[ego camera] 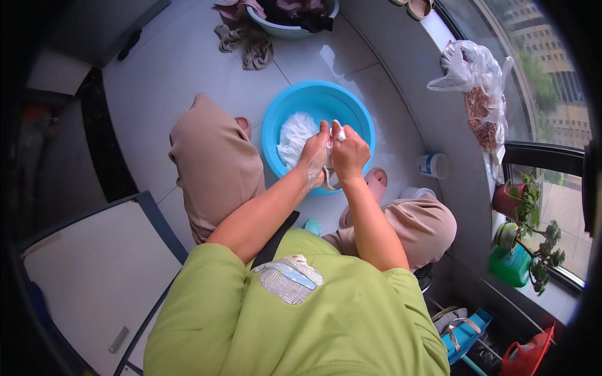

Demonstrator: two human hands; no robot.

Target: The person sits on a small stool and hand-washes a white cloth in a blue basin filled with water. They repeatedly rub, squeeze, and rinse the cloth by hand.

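Note:
Both my hands are over a round blue plastic basin (268, 123) on the floor between my knees. My left hand (316, 152) and my right hand (349, 151) grip a small pale cloth item (332, 183) side by side, thumbs up. Part of it hangs below the fists; most is hidden by my fingers, so its kind is unclear. White suds or a bit of wet white cloth show at my right forefinger. Lather coats my left wrist. Inside the basin, a crumpled white cloth (296, 134) lies on the left.
A light-blue tub (282, 32) holds dark and mauve clothes; greyish cloths (257, 52) lie beside it. A white plastic container (435, 165) stands by the right wall. Plastic bags (482, 70) and potted plants (526, 202) line the windowsill. A white cabinet (99, 277) is at left.

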